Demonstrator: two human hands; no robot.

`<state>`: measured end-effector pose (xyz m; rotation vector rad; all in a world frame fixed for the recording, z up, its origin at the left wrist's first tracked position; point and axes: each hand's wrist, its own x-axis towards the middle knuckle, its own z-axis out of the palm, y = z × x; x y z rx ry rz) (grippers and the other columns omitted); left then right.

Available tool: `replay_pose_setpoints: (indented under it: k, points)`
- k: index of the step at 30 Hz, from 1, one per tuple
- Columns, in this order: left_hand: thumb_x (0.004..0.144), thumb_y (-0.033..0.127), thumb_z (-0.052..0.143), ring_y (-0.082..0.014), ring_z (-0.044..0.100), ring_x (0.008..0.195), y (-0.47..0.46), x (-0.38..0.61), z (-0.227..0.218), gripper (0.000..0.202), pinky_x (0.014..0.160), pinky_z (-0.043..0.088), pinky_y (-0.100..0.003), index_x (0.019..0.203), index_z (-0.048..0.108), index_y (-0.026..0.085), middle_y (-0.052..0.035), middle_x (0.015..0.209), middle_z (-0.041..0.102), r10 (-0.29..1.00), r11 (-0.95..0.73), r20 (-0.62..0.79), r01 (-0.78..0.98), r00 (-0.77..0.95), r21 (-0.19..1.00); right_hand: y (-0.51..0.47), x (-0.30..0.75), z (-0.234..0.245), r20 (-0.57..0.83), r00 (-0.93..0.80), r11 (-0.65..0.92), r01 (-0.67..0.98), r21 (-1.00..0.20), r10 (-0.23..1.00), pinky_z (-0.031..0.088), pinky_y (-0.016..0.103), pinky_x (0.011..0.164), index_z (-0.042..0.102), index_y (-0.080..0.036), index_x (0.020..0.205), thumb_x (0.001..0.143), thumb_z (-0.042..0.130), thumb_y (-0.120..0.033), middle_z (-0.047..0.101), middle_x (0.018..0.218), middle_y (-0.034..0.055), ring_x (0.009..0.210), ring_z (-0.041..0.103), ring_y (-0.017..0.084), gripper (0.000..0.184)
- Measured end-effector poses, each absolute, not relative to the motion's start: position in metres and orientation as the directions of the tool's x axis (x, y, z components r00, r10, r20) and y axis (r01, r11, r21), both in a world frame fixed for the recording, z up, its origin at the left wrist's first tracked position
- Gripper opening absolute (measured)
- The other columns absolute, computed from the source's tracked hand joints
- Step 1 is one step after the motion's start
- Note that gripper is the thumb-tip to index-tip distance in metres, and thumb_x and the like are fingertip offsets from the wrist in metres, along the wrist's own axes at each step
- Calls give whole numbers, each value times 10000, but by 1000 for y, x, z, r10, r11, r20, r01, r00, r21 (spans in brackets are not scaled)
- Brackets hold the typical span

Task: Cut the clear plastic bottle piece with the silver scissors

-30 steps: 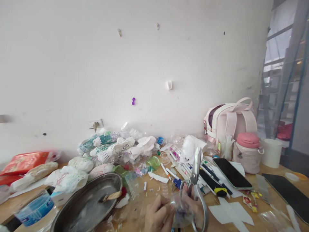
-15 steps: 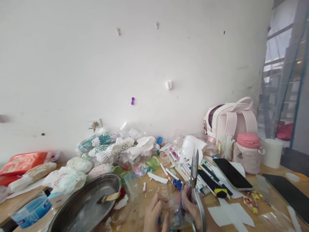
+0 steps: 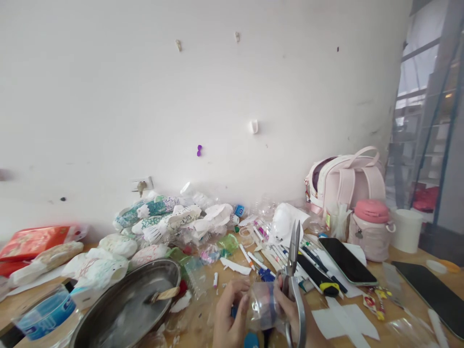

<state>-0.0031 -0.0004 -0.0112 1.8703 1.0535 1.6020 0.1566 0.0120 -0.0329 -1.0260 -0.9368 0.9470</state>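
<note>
My left hand (image 3: 232, 311) is closed on the left side of a clear plastic piece (image 3: 261, 309), rounded like a section of a bottle. Something dark blue shows between its fingers, too covered to name. My right hand (image 3: 290, 311) grips metal scissors (image 3: 293, 256), blades pointing up and nearly together, handles running down along the palm. Its fingers also touch the right side of the plastic piece. A blue object (image 3: 251, 340) sits below the plastic, cut off by the lower edge.
A dark metal basin (image 3: 126, 302) with a wooden-handled tool stands on the left. Paper-wrapped bottles (image 3: 170, 220) pile up behind. Markers (image 3: 279, 256), a yellow-and-black cutter (image 3: 328, 289) and a phone (image 3: 348, 261) lie to the right, near a pink backpack (image 3: 348, 181).
The clear plastic piece has come up into fuller view between my hands. My left hand has risen slightly and opened its grip around the plastic's side. The scissors stay in my right hand.
</note>
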Motion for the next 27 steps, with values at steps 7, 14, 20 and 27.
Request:
replay_pose_setpoints:
  k: [7,14,20,27]
  points:
    - [894,309,462,-168,640,703,0,-2,-11,172,646,505,-248,881,611,222,-37,835,686,764,-610,644,361,34,705,11,160,-31,137,239,173,-137,-975,961,471,287,562,537,-219,647,650,689,-466,519,597,-22,572,523,186,289]
    - [884,291,469,-167,657,695,2,-3,-13,150,633,522,-260,927,589,210,-59,890,694,772,-544,636,504,-13,671,15,162,-26,175,242,200,-80,-977,954,416,296,511,490,-237,592,739,575,-629,424,481,-44,470,441,169,427]
    - [888,290,447,-180,681,754,5,-3,-13,173,663,541,-280,925,592,203,-85,943,693,782,-490,623,603,-15,629,9,168,-9,272,69,279,-129,-951,960,517,317,545,576,-233,658,736,561,-697,641,599,33,559,602,219,470]
    - [884,252,460,-202,703,864,6,-9,-16,175,719,567,-287,961,612,210,-104,964,710,693,-545,718,700,67,461,10,166,-25,282,49,286,-114,-952,958,551,279,665,572,-215,661,728,657,-597,719,777,57,690,665,209,397]
